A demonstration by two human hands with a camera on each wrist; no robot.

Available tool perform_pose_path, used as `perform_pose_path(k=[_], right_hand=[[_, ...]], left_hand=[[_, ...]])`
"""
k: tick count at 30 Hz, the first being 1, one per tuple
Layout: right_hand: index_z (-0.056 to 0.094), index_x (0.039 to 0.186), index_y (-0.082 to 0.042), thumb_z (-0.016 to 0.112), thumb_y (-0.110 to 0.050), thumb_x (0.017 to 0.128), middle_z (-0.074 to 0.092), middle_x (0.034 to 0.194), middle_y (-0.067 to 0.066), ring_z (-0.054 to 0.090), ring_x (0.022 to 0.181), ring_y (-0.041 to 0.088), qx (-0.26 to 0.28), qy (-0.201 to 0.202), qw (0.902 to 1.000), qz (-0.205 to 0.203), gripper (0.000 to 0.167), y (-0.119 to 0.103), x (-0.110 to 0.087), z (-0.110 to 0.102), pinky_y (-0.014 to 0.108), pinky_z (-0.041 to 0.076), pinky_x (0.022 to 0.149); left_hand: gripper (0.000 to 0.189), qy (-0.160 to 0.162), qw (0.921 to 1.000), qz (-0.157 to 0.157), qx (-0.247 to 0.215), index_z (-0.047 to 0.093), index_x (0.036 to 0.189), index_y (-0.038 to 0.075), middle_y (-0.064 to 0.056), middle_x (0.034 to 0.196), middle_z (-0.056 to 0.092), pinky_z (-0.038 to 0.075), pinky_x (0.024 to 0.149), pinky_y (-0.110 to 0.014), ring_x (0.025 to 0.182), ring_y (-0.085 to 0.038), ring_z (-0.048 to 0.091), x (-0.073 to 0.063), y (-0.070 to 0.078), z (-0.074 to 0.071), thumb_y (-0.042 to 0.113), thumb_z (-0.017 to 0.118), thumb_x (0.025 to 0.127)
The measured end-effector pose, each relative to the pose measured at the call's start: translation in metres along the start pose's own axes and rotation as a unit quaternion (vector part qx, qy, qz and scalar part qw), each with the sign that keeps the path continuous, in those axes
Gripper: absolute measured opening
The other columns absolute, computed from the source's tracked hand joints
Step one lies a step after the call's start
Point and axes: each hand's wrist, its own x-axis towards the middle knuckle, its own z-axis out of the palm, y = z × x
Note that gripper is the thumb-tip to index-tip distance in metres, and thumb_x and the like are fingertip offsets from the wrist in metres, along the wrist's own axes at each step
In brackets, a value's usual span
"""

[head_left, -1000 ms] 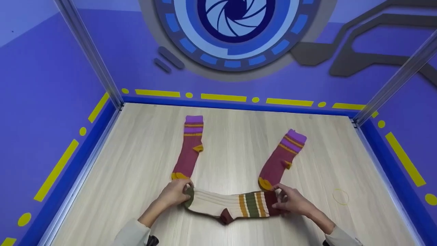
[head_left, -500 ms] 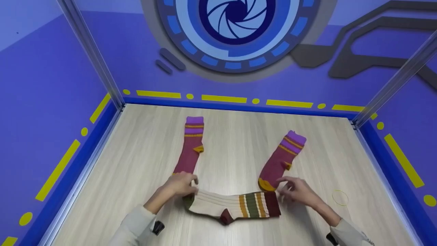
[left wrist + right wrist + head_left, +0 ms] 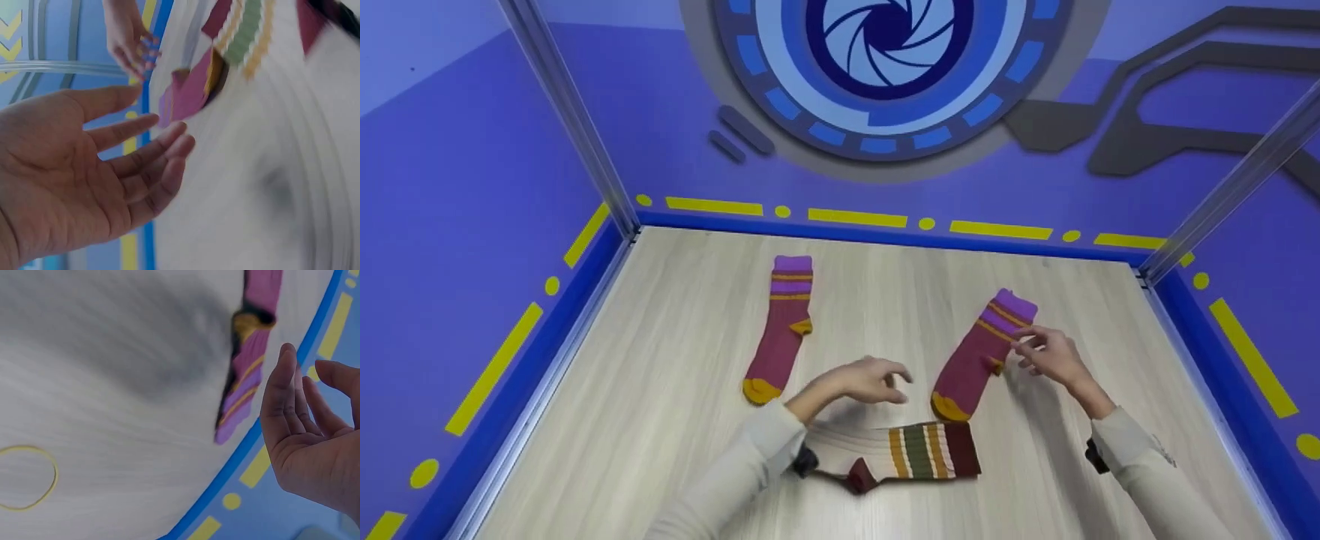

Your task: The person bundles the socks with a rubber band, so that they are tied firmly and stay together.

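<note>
My left hand [image 3: 868, 380] is above the table between the two maroon socks, holding nothing, its fingers loosely bent. Below its wrist lies a cream sock [image 3: 915, 452] with green and mustard stripes and a dark red cuff and heel; my sleeve hides its toe end. Near the striped purple cuff of the right maroon sock [image 3: 971, 360] hovers my right hand [image 3: 1054, 356], also holding nothing. In the right wrist view a gap shows between its fingers and that sock [image 3: 247, 377]. Farther left, the other maroon sock [image 3: 780, 337] lies flat, mustard toe toward me.
A thin yellow rubber band [image 3: 55, 475] lies on the table at the right. Blue panel walls [image 3: 855, 180] with yellow marks border the wooden tabletop [image 3: 690, 315] at the back and both sides.
Both hands have let go of the cream sock's ends. The left hand has moved right, over the sock; the right hand has moved up and away toward the right maroon sock. The socks stay put.
</note>
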Motion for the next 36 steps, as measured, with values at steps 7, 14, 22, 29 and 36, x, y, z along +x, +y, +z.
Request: perform_pose_path(k=[7, 14, 22, 29, 36], right_hand=[[0.055, 0.133, 0.014, 0.060, -0.005, 0.099, 0.068, 0.103, 0.036, 0.071, 0.070, 0.018, -0.028, 0.024, 0.9982, 0.046, 0.040, 0.027, 0.024, 0.001, 0.029, 0.059, 0.060], [0.052, 0.138, 0.013, 0.060, -0.007, 0.100, 0.065, 0.105, 0.032, 0.070, 0.076, 0.018, -0.028, -0.008, 0.9985, 0.047, 0.043, 0.042, 0.026, 0.013, 0.026, 0.056, 0.061], [0.054, 0.134, 0.017, 0.058, -0.008, 0.101, 0.070, 0.102, 0.031, 0.066, 0.070, 0.013, -0.049, -0.034, 0.9969, 0.051, 0.041, 0.038, 0.021, 0.015, 0.022, 0.051, 0.057], [0.061, 0.124, 0.019, 0.059, -0.007, 0.101, 0.073, 0.093, 0.025, 0.065, 0.065, 0.011, -0.048, -0.073, 0.9952, 0.044, 0.035, 0.030, 0.008, 0.015, 0.021, 0.047, 0.053], [0.068, 0.105, 0.016, 0.061, -0.009, 0.102, 0.070, 0.082, 0.016, 0.066, 0.068, 0.010, -0.021, -0.151, 0.9883, 0.013, 0.027, 0.017, -0.007, 0.025, 0.024, 0.052, 0.057]], left_hand=[[0.044, -0.056, 0.9845, -0.025, -0.164, 0.056, 0.145, 0.006, -0.025, 0.106, 0.071, 0.057, 0.073, -0.039, 0.080, -0.034, 0.068, 0.050, -0.001, 0.034, 0.013, 0.060, 0.102], [0.036, -0.020, 0.9963, -0.074, -0.038, 0.065, 0.137, 0.014, -0.003, 0.095, 0.066, 0.037, 0.057, -0.021, 0.065, -0.008, 0.044, 0.067, 0.003, 0.054, 0.018, 0.062, 0.101], [0.030, 0.029, 0.9914, -0.113, 0.060, 0.072, 0.127, 0.018, -0.005, 0.124, 0.071, 0.038, 0.055, -0.023, 0.066, -0.011, 0.049, 0.062, 0.002, 0.052, 0.022, 0.064, 0.098], [0.017, 0.101, 0.9806, -0.155, 0.065, 0.078, 0.105, 0.017, 0.000, 0.091, 0.074, 0.034, 0.057, -0.026, 0.064, -0.010, 0.046, 0.048, -0.013, 0.035, 0.021, 0.065, 0.094], [0.011, 0.157, 0.9617, -0.206, 0.088, 0.072, 0.086, 0.015, 0.002, 0.079, 0.061, 0.041, 0.065, -0.036, 0.074, -0.017, 0.054, 0.037, -0.033, 0.018, 0.025, 0.070, 0.091]])
